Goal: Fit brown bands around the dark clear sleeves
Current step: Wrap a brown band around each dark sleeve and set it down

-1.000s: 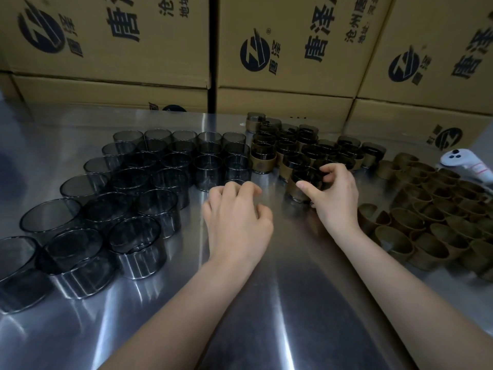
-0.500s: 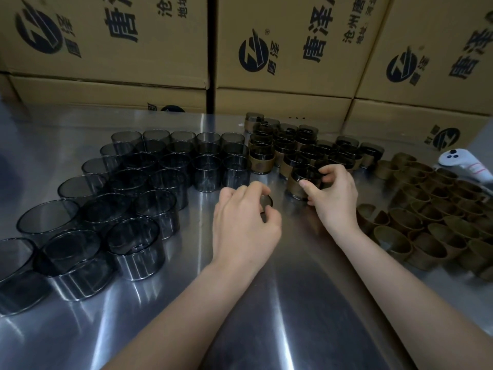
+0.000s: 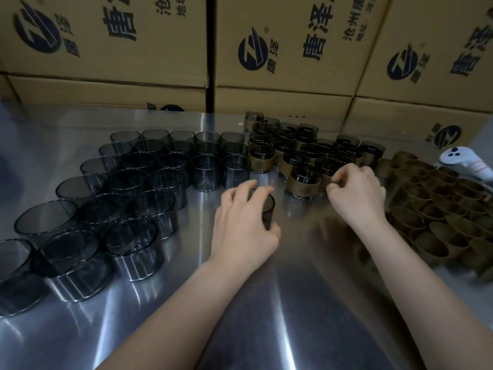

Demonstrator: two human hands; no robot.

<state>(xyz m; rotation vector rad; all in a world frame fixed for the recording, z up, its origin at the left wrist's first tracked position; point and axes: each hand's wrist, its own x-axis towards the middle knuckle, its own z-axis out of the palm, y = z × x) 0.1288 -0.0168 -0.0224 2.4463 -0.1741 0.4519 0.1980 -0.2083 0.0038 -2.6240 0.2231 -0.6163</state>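
At the middle of the steel table [image 3: 293, 303], the left hand [image 3: 241, 231] grips one dark clear sleeve [image 3: 268, 212]. The right hand [image 3: 356, 194], fingers curled together and empty, hovers beside a banded sleeve [image 3: 304, 182]. Loose brown bands [image 3: 432, 217] crowd the right edge.

Bare forearms end in the left hand [image 3: 242, 231] and right hand [image 3: 356, 194].
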